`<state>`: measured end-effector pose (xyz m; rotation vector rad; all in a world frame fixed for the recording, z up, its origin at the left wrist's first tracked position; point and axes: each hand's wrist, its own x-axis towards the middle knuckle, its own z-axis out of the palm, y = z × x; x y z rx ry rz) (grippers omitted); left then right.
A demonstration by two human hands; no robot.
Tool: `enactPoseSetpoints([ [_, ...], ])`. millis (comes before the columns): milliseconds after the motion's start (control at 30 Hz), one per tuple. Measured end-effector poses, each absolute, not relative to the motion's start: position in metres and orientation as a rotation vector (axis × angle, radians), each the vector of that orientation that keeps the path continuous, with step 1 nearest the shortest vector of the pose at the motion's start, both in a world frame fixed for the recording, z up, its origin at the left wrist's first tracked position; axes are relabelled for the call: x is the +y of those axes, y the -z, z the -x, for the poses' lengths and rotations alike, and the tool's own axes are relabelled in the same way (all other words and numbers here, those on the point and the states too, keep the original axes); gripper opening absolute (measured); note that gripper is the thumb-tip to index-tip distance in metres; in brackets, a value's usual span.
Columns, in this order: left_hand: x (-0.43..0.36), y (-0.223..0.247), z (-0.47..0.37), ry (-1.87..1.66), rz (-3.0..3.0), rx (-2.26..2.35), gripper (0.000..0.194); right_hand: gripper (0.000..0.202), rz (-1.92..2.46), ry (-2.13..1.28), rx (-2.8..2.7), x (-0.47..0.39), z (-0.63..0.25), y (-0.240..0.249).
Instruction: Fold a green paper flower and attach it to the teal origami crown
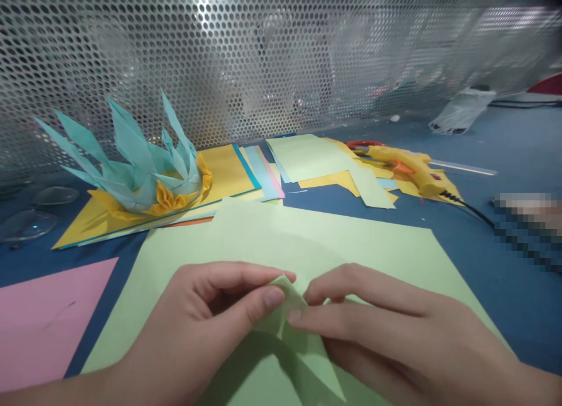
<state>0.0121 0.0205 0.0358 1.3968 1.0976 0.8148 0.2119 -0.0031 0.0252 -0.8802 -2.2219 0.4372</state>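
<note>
So right up close, the folded pale green paper (314, 344) is up between 2 hands, just above a big light green sheet (377, 242) that probably works as a clean pad. Left hand (193, 330) has its thumb and index fingers pinched shut near the tip, I'd guess to steady the point, while the right hand (395, 330) has its fingers closed on the right edge, likely to control the crease. Pink sheet (57, 312) is off to the left on the blue table (487, 277), out of the way. Further back, the teal origami flower (136, 142) with its yellow base sits on stacked paper, and the yellow glue gun (424, 174) lies on scraps, maybe to catch drips. Perforated metal panel (263, 60) stands behind it all.
</note>
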Motion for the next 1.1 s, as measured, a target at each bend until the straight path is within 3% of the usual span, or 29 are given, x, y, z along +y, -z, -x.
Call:
enactPoseSetpoints([
  [133, 0.019, -0.037, -0.014, -0.803, -1.417, 1.11, 0.025, 0.012, 0.862, -0.547, -2.147, -0.002, -0.212, -0.028],
  [300, 0.018, -0.037, -0.014, -0.785, -1.299, 1.083, 0.027, 0.016, 0.994, -0.716, -2.085, -0.003, -0.212, -0.031],
  [600, 0.017, -0.036, -0.012, -0.787, -1.39, 1.137, 0.056, 0.016, 1.269, -1.035, -1.838, -0.001, -0.205, -0.035],
  [1100, 0.019, -0.039, -0.014, -0.65, -1.302, 1.191, 0.038, 0.011, 1.396, -1.404, -1.469, 0.001, -0.2, -0.036],
])
